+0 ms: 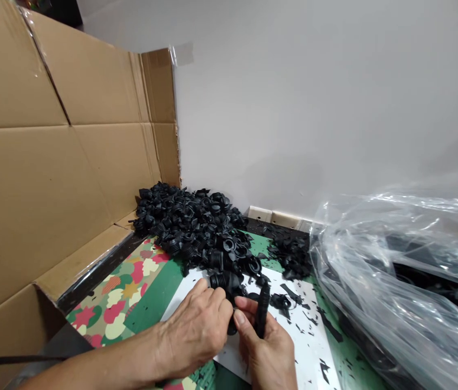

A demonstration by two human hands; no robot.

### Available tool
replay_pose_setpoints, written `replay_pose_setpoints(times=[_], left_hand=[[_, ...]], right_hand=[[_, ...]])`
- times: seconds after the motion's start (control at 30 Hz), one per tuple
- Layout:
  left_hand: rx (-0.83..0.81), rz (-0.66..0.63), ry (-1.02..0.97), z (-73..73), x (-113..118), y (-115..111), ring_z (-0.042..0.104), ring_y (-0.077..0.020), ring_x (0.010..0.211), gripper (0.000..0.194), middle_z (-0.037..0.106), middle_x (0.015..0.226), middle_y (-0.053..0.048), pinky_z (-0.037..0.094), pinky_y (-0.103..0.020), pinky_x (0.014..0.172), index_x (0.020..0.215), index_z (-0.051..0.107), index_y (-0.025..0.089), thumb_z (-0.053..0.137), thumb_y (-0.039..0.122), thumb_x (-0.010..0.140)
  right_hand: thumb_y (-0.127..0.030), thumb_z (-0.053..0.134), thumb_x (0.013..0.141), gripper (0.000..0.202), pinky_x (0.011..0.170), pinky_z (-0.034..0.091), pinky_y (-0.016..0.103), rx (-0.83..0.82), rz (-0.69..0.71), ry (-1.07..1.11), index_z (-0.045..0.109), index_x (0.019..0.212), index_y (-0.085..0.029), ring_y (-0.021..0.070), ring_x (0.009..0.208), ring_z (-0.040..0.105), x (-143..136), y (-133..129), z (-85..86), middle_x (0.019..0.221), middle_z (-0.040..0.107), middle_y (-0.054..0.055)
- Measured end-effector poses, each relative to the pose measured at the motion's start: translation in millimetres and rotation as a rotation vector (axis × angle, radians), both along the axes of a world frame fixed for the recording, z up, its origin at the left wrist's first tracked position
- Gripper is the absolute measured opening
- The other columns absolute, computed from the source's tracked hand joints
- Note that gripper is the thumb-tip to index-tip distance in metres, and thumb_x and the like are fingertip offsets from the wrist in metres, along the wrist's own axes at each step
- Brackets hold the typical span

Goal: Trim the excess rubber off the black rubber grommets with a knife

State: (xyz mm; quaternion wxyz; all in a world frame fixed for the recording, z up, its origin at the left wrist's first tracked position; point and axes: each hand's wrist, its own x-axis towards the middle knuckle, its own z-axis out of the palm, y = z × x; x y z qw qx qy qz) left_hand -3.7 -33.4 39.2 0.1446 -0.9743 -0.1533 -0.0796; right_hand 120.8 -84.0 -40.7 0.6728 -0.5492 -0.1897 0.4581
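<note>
My left hand (202,325) is closed at the near edge of the pile, its fingers curled round a black ribbed rubber part (232,320). Just to its right, my right hand (267,341) is pinched, with a black ribbed piece (262,310) held upright between its thumb and fingers. The two hands almost touch over a white sheet (306,346) dotted with black scraps. Beyond them rises a big heap of black ribbed rubber parts (196,216).
A tall cardboard wall (103,162) stands at the left. A clear plastic bag (359,281) holding black items fills the right side. Black scraps (292,252) lie behind the sheet, near the grey wall (314,97). Patterned paper (125,290) covers the left of the table.
</note>
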Motion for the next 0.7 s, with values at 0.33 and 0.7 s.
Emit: replay_pose_setpoints(times=[0.33,0.7], left_hand=[[-1.176,0.412,-0.539,8.5,-1,10,0.033,-0.0105,0.054,0.015,0.036,0.059,0.007,0.029,-0.022,0.048,0.067,0.044,0.02,0.044,0.027,0.08],[-1.111,0.534,-0.467,13.1,-8,3,0.041,-0.0124,0.059,0.019,0.045,0.062,0.005,0.033,-0.023,0.054,0.068,0.044,0.02,0.051,0.031,0.081]], right_hand=[[-0.048,0.087,0.04,0.06,0.056,0.042,0.024,-0.046,0.0,0.253,0.069,0.086,-0.013,0.0137,0.054,0.057,-7,5,-8.2,0.058,0.066,-0.001],[-0.044,0.086,0.047,0.049,0.042,0.031,0.02,-0.053,0.023,0.181,0.07,0.082,-0.014,0.0094,0.045,0.049,-5,0,6.5,0.057,0.063,-0.001]])
